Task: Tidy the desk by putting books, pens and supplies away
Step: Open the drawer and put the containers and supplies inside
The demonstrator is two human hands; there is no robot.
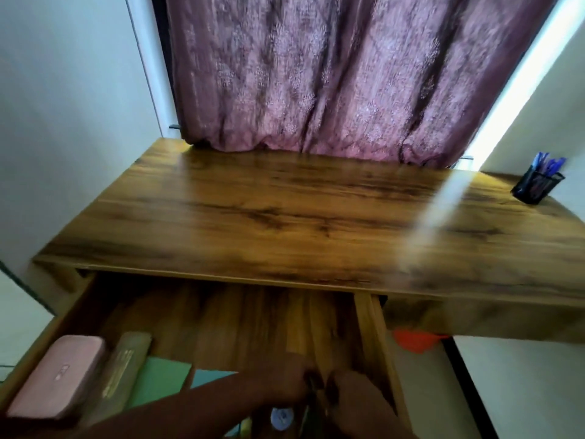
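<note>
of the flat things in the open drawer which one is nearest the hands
The light blue flat sheet, lying just left of the left hand. The green flat sheet, the olive box and the pink case lie progressively farther left.

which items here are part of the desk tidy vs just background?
Part of the job:
- open drawer, both hands working in it: left hand, right hand
- pink case, tan box, green book in the drawer
- pen holder with blue pens on the desk

Background:
- curtain
- orange object below the desk, blurred
</note>
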